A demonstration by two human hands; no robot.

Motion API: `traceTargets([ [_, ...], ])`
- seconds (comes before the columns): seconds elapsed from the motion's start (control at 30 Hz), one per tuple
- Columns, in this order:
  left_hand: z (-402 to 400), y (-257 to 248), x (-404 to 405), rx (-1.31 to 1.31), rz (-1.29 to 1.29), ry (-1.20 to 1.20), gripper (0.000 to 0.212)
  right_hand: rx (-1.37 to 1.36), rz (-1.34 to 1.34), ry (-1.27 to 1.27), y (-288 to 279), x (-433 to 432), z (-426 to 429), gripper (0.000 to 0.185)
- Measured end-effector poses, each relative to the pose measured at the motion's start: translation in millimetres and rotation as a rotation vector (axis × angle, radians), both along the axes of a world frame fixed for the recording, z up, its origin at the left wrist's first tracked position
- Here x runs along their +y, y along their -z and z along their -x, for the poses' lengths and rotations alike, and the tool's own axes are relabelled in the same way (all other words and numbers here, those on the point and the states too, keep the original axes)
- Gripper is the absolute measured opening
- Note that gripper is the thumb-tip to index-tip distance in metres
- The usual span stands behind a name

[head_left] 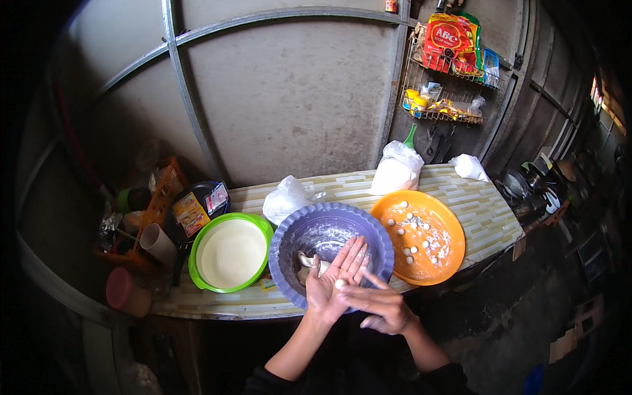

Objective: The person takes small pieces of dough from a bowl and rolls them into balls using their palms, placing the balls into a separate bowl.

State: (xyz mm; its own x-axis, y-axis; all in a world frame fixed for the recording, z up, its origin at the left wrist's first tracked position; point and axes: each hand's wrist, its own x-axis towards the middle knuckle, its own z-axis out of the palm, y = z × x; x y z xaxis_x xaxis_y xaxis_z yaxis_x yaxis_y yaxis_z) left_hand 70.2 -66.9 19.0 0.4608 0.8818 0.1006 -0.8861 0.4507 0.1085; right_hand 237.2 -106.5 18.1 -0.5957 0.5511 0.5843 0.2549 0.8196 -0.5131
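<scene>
My left hand [330,286] is palm up over the near part of a purple basin with a scalloped rim [284,276]. A small white dough ball [340,284] lies on its palm, touched by the fingers of my right hand [380,303], which reaches over from the right. Both hands are dusted with white powder. A larger piece of white dough [307,260] is in the basin, partly hidden by my left hand. To the right, an orange basin [461,242] holds several small white dough balls and scattered powder.
A green-rimmed white bowl [231,254] stands left of the purple basin. Behind are a plastic bag of white powder [396,170] and a knotted plastic bag [286,199]. At the left are a pan with packets [190,214], a cup [157,243] and an orange crate [163,192].
</scene>
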Motion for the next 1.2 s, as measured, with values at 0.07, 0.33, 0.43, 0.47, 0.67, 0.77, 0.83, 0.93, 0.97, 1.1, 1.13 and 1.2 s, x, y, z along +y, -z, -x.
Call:
traceTargets([
  [0.07,1.9,5.8,2.0,-0.11,0.025,0.042,0.078,0.167,0.052,0.13,2.0,1.4,-6.6,0.041],
  [0.33,1.8,2.8,-1.5,0.048,-0.027,-0.051,0.068,-0.203,-0.034,0.246,-11.4,-3.5,32.4,0.052],
  [0.43,3.6,2.5,-2.0,0.072,-0.074,-0.05,0.071,-0.092,-0.058,0.203,-4.4,-8.1,12.5,0.045],
  [0.47,4.5,-1.3,-2.8,0.054,-0.063,-0.02,0.071,-0.099,-0.097,0.304,-5.1,-5.6,10.9,0.043],
  [0.67,3.6,3.3,-3.1,0.061,-0.083,0.036,0.075,-0.182,-0.113,0.202,-10.8,-0.8,35.7,0.055],
  [0.77,6.3,9.1,0.2,-0.004,-0.107,0.004,0.076,-0.076,-0.11,0.046,-6.0,-9.8,28.2,0.05],
  [0.83,3.3,3.7,-1.9,0.033,-0.077,0.019,0.077,-0.065,-0.163,0.211,-1.3,-5.0,15.7,0.047],
  [0.93,3.1,1.5,-1.9,0.071,-0.089,0.046,0.079,-0.12,-0.042,0.302,-9.3,2.6,27.2,0.048],
  [0.97,2.9,2.4,-3.4,0.075,-0.084,0.059,0.08,-0.121,-0.008,0.305,-11.9,2.0,33.6,0.048],
  [1.1,6.9,6.8,-2.1,0.047,-0.057,0.031,0.082,-0.136,-0.071,0.075,-11.0,-6.0,25.8,0.048],
  [1.13,5.7,3.2,-2.9,0.037,-0.044,0.035,0.082,-0.076,-0.108,0.126,-2.5,-4.8,16.3,0.044],
  [1.2,4.8,1.3,-3.3,0.037,-0.037,0.051,0.082,-0.12,-0.142,0.312,-3.4,2.5,11.5,0.045],
])
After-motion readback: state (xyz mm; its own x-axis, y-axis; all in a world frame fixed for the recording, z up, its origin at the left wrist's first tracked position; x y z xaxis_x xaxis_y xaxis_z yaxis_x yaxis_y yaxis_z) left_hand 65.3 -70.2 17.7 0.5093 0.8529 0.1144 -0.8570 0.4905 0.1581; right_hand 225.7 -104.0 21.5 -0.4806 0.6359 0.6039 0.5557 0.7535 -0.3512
